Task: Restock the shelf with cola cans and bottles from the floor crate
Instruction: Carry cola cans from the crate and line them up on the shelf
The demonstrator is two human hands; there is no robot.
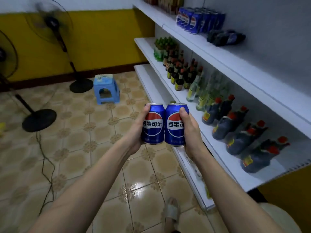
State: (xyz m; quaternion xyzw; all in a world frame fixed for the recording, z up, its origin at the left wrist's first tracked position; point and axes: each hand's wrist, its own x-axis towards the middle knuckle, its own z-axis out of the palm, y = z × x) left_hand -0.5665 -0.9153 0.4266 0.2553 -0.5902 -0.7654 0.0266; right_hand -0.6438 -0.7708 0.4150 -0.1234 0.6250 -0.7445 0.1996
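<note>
Head view: two forearms reach forward over a patterned tile floor (80,148) beside a white shelf unit (218,64). The left hand (138,132) wraps its fingers round the left cola can (153,123), thumb tip at the can's upper rim; the right hand (188,130) grips the right cola can (175,125) the same way, thumb lying over the can's upper right face. Both cans are held upright, side by side and touching or nearly so, above the floor and just in front of the lowest shelf edge. Each can is blue with a red, white and blue globe emblem; the white band reads "百事可乐" on the left can, while on the right can only "百事可" shows, the rest covered by the thumb.

On the upper shelf stands a row of blue cans (198,21) bearing the same globe emblem, and next to them a dark wrapped pack of bottles (225,37) lying on its side, too blurred to read. The middle shelf carries green bottles (161,47), dark bottles with red caps (183,74), clear bottles with yellow labels (202,93), and large dark jugs with red caps (242,138); their labels are probably yellow with red print, but no writing is legible.

On the floor stand a blue plastic stool (106,89) and two pedestal fans (55,31), against a yellow wall. A sandalled foot (171,212) shows at the bottom edge.
</note>
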